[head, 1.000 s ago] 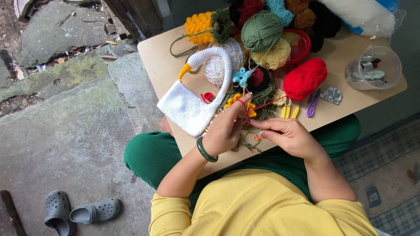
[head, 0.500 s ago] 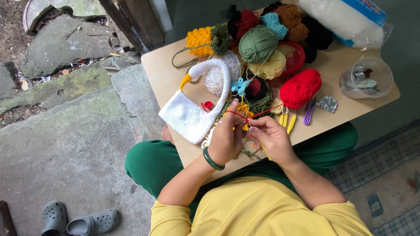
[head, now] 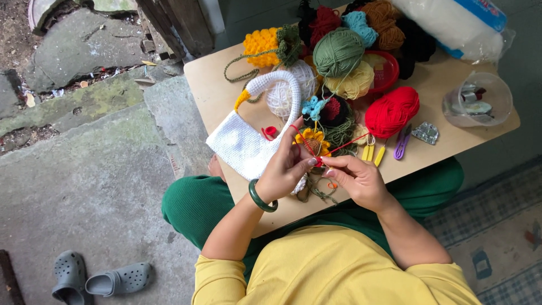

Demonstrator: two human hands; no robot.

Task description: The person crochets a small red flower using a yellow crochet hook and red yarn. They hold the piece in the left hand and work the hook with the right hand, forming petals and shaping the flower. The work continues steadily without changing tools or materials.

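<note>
Left hand [head: 285, 169], green bangle at wrist, is curled around a small yellow crocheted sunflower piece [head: 314, 141]; fingertips pinched on it. Right hand [head: 355, 178] is closed narrowly on a thin red yarn strand [head: 347, 144], drawn taut toward the red yarn ball [head: 392, 112]. Piece is held just above the light wooden surface [head: 440, 149], beside a white crocheted bag [head: 245, 141]. Farther back, a green yarn ball [head: 337, 52] is noted.

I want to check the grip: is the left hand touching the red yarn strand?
Touching. In the head view, the left hand pinches the red yarn strand at its fingertips, beside the right hand; no gap shows.
</note>
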